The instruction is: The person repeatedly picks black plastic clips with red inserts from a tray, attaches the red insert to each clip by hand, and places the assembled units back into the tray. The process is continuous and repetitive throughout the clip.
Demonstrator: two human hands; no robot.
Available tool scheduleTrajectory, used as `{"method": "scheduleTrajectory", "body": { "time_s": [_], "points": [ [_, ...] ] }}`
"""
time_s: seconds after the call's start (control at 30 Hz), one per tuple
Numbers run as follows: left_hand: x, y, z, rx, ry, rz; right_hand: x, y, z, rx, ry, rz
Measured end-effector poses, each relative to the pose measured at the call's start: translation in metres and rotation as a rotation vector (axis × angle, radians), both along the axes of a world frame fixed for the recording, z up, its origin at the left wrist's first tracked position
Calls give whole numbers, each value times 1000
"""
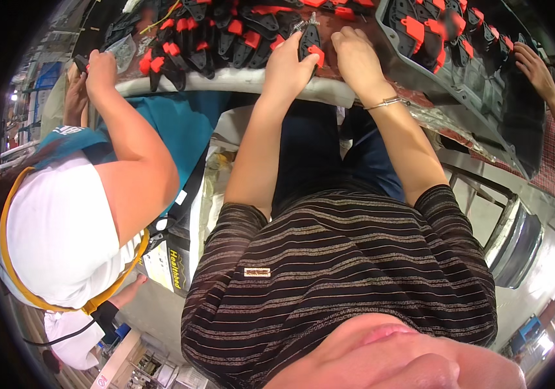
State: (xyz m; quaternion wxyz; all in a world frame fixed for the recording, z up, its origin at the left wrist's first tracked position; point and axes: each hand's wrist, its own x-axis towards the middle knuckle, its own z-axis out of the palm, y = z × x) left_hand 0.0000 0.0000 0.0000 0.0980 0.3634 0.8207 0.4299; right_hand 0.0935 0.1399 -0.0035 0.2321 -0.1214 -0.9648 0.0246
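My left hand (pixel 288 63) grips a black plastic part with a red tab (pixel 310 43) at the table's near edge. My right hand (pixel 353 57) is curled right beside it, fingers touching the same part from the right; a thin bracelet sits on that wrist. A pile of black parts with red tabs (pixel 216 32) covers the table beyond both hands. Small metal pieces show at the top of the held part.
A co-worker in a white top sits at my left, a hand (pixel 101 68) on the pile's left end. Another person's hand (pixel 531 65) reaches into a grey tray (pixel 485 91) of the same parts at the right. The table's pale padded edge (pixel 238 81) runs below my hands.
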Motion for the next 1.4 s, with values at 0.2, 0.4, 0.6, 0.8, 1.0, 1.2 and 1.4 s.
{"method": "scheduleTrajectory", "body": {
  "time_s": [0.2,0.4,0.6,0.8,1.0,1.2,1.4],
  "points": [
    [10,-5,26,-22,427,65,26,-21,27,-240,146,24],
    [-55,15,76,231,568,104,64,-28,17,-756,235,75],
    [-208,86,108,-198,570,163,64,-28,5,-927,364,116],
    [-254,146,118,-529,582,-15,69,-25,11,-1106,319,103],
    [-159,205,152,-636,237,-167,74,-24,4,-1219,238,70],
    [-159,276,20,-456,652,-365,77,-28,5,-1257,224,134],
    [-124,265,51,-557,703,-319,80,-23,8,-1216,119,47]
  ]
}}
